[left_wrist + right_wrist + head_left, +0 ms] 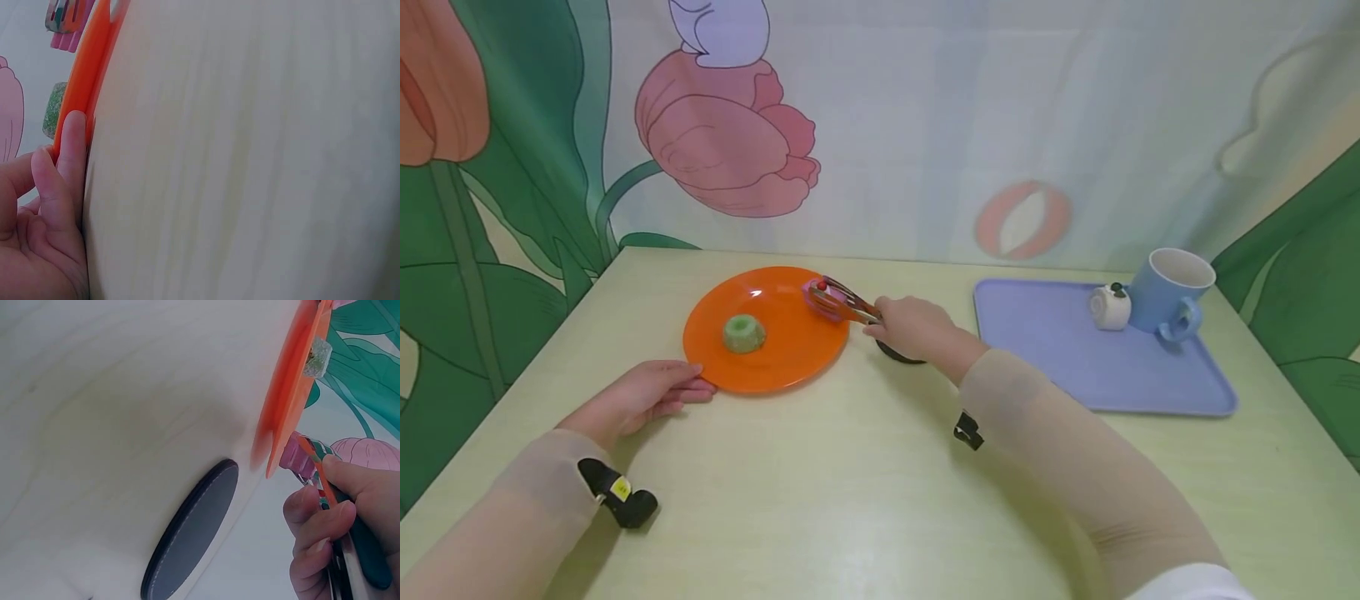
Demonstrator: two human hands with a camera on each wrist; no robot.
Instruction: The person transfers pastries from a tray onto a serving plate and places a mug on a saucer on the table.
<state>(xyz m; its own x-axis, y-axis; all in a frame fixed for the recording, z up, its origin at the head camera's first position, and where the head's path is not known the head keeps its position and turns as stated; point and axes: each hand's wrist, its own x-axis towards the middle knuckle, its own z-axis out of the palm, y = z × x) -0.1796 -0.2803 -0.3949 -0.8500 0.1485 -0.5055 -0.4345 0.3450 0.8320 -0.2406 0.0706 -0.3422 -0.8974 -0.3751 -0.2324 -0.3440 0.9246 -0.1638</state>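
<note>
My left hand (651, 393) pinches the near-left rim of an orange plate (782, 362), thumb above and a fingertip against its underside in the left wrist view. A green ring-shaped cake (743, 335) sits left of the plate's middle. My right hand (916, 330) grips metal tongs (859, 310) with dark green and orange on the handle in the right wrist view. Between the tongs' tips is a small pink cake (296, 460) topped with a red berry, at the plate's right side. Whether this cake touches the plate is hard to tell.
Under my right hand lies a round black coaster (195, 534), partly hidden in the head view. To the right, a lavender tray (1037, 350) bears a blue mug (1153, 296) and a white roll cake (1108, 310). A printed curtain (887, 125) hangs behind the table.
</note>
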